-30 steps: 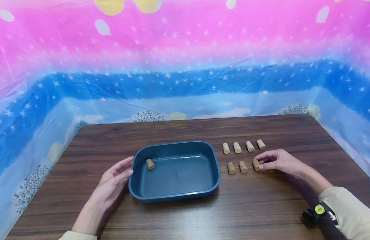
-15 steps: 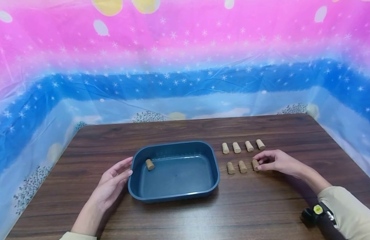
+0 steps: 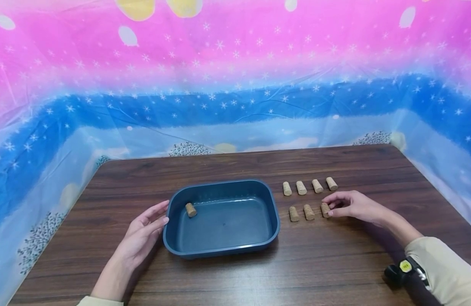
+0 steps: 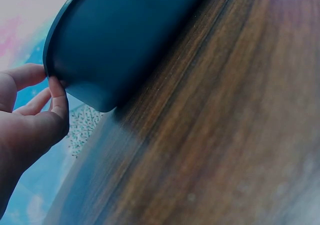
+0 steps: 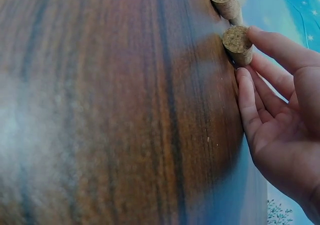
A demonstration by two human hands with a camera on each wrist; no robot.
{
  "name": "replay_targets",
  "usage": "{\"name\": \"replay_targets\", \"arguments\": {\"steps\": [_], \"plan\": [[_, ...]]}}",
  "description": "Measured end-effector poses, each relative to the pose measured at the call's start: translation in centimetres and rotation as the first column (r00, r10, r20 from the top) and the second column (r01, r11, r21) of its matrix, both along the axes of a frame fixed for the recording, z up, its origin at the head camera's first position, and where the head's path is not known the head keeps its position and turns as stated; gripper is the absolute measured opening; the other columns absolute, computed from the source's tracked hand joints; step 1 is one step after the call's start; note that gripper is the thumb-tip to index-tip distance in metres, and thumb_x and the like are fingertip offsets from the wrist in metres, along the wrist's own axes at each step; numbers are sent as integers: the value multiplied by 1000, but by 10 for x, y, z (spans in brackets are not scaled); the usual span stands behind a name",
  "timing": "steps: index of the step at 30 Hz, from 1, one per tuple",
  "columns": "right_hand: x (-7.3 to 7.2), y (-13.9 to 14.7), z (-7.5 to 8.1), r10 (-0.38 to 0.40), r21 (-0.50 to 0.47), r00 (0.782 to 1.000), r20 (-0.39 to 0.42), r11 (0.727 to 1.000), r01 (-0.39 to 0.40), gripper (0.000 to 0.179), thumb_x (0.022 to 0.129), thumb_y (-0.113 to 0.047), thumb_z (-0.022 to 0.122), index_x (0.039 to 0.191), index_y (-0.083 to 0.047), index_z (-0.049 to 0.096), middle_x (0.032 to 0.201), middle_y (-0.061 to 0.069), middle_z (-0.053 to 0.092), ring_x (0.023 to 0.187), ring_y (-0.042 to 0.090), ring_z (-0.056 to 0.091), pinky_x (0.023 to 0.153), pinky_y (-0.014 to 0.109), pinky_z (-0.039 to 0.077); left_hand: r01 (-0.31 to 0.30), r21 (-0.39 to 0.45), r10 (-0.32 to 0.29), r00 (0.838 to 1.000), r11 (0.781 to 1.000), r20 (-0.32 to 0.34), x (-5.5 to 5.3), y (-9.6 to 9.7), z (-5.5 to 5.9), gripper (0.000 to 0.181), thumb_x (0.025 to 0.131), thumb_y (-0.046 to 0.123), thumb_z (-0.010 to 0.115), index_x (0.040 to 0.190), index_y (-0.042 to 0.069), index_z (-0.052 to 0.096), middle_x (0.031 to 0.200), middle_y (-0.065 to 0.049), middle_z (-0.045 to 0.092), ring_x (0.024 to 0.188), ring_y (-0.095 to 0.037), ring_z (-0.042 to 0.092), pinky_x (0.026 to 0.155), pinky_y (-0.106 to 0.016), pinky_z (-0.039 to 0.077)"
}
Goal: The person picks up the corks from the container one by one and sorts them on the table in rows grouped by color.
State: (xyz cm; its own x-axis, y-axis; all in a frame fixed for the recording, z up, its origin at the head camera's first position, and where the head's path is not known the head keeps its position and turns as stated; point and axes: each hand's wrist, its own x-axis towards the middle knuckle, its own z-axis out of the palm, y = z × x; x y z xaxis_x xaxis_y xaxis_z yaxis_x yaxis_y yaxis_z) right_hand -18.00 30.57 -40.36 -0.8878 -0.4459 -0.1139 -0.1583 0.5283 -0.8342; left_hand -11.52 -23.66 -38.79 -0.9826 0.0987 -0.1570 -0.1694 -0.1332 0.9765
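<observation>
My right hand (image 3: 357, 208) pinches a brown cork stopper (image 3: 325, 210) between thumb and fingertips at the right end of the near row. In the right wrist view this cork (image 5: 237, 40) lies on its side, round end facing the camera, with the thumb on it. My left hand (image 3: 140, 233) holds the left rim of a dark blue rectangular plastic tub (image 3: 224, 249). In the left wrist view, fingertips (image 4: 56, 87) rest against the tub's outer wall, right at the rim. One brown cork (image 3: 191, 210) lies inside the tub near its left wall.
Two more brown corks (image 3: 308, 212) lie left of the pinched one. Behind them runs a far row of several paler corks (image 3: 301, 188). All sit right of the tub on a dark wood table (image 3: 235, 282). A patterned cloth (image 3: 235, 106) hangs beyond the table's far edge.
</observation>
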Motion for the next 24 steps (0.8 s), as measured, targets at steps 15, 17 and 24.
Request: {"name": "replay_targets", "arguments": {"steps": [15,17,24], "plan": [[-1,-1,-1,-13,0,1000,5,1000,13,49,86,-17,73,126,4,57,104,10,64,94,13,58,75,24,47,2,-4,-2,1000,1000,-4,-1,-1,-1,47,98,9,57,143,8,44,131,-1,46,117,-10,49,96,-21,43],[-1,0,-2,-10,-5,1000,2,1000,10,49,86,-17,73,127,5,57,104,10,64,94,13,59,75,24,47,2,-3,-2,1000,1000,-5,-1,-1,-1,47,97,8,57,143,8,44,130,-1,47,117,-10,49,96,-21,43],[1,0,2,-23,-40,1000,0,999,23,46,87,-15,71,126,6,57,103,11,65,88,12,60,70,25,49,6,8,-6,1000,1000,-9,0,-1,-1,44,97,9,58,140,10,48,129,0,48,116,-10,50,96,-21,44]]}}
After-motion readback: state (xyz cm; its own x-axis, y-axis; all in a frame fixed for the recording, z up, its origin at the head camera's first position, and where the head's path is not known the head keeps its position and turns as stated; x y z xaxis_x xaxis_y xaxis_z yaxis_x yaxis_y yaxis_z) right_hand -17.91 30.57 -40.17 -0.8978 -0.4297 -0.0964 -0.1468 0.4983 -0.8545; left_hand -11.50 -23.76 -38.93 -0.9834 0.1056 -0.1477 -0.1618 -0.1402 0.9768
